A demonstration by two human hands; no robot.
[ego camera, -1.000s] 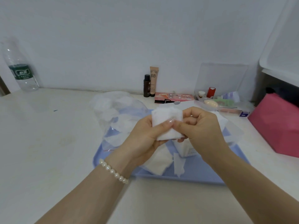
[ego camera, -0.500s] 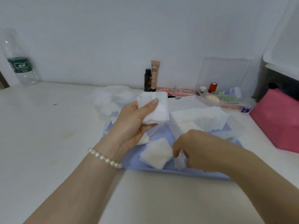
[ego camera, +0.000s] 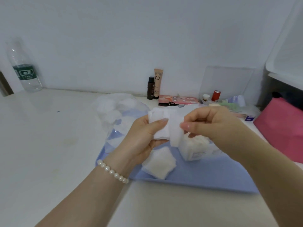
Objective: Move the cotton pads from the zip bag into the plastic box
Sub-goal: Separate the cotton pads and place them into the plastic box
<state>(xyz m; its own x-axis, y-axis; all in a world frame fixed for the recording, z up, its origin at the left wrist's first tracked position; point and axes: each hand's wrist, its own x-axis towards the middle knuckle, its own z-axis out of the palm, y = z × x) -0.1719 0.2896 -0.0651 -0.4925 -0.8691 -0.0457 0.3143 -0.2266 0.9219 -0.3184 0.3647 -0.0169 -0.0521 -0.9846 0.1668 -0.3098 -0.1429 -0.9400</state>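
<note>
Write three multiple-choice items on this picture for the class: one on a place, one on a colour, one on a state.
1. Where does the water bottle stand?
A. far left, by the wall
B. on the tray
C. beside the pink bag

2. What colour is the tray?
A. red
B. light blue
C. green

3. What is the left hand doing?
A. resting flat on the table
B. holding a stack of cotton pads
C. gripping the bottle

Key: 1 A, the water bottle stands at the far left; 2 B, the tray is light blue; 3 B, the left hand grips the stack of cotton pads while the right hand pinches one.
</note>
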